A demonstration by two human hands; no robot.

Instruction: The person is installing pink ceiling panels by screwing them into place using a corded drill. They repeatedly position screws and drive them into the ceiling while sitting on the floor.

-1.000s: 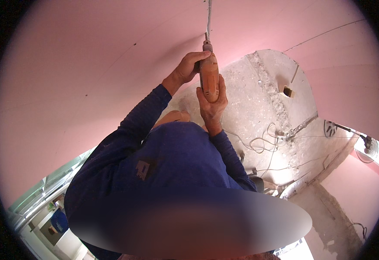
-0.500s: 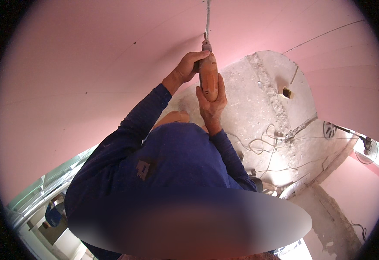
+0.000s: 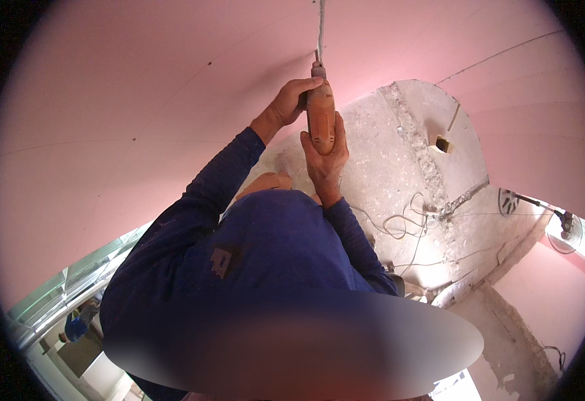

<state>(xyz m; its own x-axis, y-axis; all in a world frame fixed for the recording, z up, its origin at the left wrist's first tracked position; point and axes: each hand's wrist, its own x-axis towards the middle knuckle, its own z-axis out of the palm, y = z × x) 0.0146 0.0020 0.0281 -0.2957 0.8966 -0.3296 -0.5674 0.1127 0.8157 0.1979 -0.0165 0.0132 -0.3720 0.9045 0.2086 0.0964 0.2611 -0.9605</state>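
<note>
An orange power drill [image 3: 321,119] is held up against a pink board wall [image 3: 145,100], pointing away from me. Its thin bit [image 3: 316,55] reaches the board beside a grey vertical seam [image 3: 321,30]; whether the tip is inside the board I cannot make out. My left hand [image 3: 288,100] is closed round the front of the drill, thumb on top near the chuck. Behind it, my right hand [image 3: 327,166] grips the rear of the body from below, the fingers along its right side. The underside of the tool is hidden.
Loops of cable [image 3: 399,227] lie on the rough concrete floor [image 3: 372,147] to the right. A small square opening [image 3: 443,143] shows farther off. At the lower left, a person in blue [image 3: 76,327] is near metal framing [image 3: 72,287].
The drill and both my hands stay almost in place, shifting very slightly. The person in blue at the lower left has changed posture.
</note>
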